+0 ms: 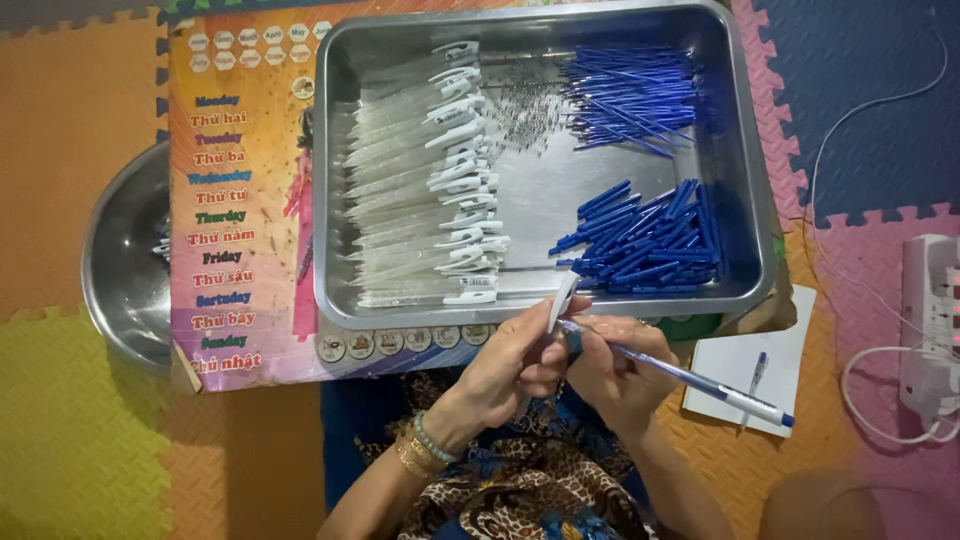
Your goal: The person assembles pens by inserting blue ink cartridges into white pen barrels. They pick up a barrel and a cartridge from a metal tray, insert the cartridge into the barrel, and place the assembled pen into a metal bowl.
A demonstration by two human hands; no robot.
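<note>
Pen barrel, clear plastic with a blue refill and a white-and-blue end (680, 380), lies slanted across your right hand (620, 370), just below the near rim of the rectangular steel tray (745, 170). Your right fingers are curled closed around its front part, palm turned inward, wrist coming up from the lower right. Your left hand (515, 365) pinches a white plastic pen cap (562, 300) between thumb and fingertips, tilted upright and touching the barrel's tip. Both hands meet over your lap, forearms angled in. Inside the tray sit a row of clear barrels with white clips (430, 180), and 2 heaps: thin blue refills (630, 95) and blue plastic tips (645, 240). A white notepad with 1 pen (745, 370) lies right of your hands.
</note>
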